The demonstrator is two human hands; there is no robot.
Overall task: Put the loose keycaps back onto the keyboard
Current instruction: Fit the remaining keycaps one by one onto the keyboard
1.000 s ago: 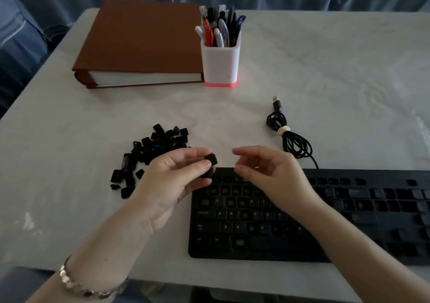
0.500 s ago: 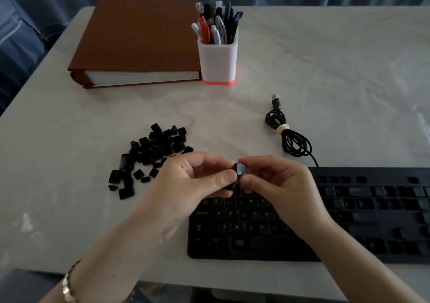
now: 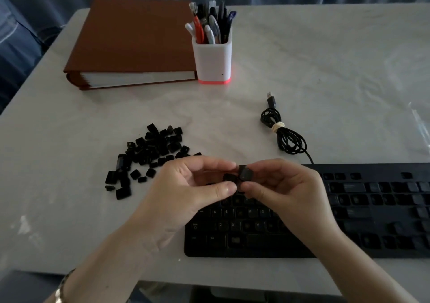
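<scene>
Head view: over the last second the two hands have closed on each other. A second ago my feed showed the left hand (image 3: 186,193) alone carrying the keycap (image 3: 245,174), with the right hand (image 3: 286,191) apart from it and holding nothing. Half a second ago they met. Now both pinch that one keycap between thumb and forefinger, and it sits more on the right hand's side, tilted with one face toward the camera. A dark patch just left of it, inside the left hand's curl, could be a second cap or the keyboard showing through; I cannot tell which.

The keycap is held in the air above the upper-left part of the keyboard (image 3: 372,209), not touching it. The rest of the loose keycaps (image 3: 151,153) lie heaped on the desk (image 3: 325,69) just beyond the left hand, and the heap looks no different from a second ago.

I read this as a handover, or a turn to check the legend and find which way up the cap goes. So the step in hand is orienting, not seating. Nothing has gone back on from this pick yet, and the heap says most of the job is left. The light is dim, and I cannot make out which sockets on the keyboard are bare, so finding the right one will need care.
</scene>
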